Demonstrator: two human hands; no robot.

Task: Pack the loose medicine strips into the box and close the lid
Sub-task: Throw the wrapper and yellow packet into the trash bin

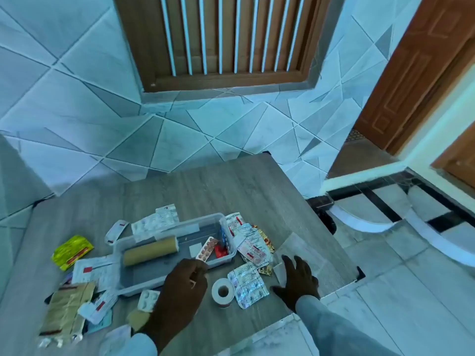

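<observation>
On the grey wood-grain table (231, 186) against the tiled wall sits a clear rectangular plastic box (227, 255) with no lid on it, and inside it lie a tan cylindrical roll (151, 250), a small white square piece (194, 249) and some red and blue packets (223, 246) at its right end. The person's left hand (183, 283) hovers over the near rim of the box, its fingers curled in and pinching the lower end of a pink blister strip of round tablets (207, 248), which slants up into the box. The right hand (298, 281) rests flat on the table to the right, fingers spread wide and holding nothing, just beside a clear flat plastic lid (299, 249). Loose silver foil medicine strips (248, 283) lie between the two hands, next to a white roll of tape (222, 290) standing on its flat side. More strips are heaped at the right end of the box (250, 246) and behind its far rim (154, 222). To the left lie a yellow-green sachet (72, 251), white packets (93, 271) and a brown paper pack (68, 309).
</observation>
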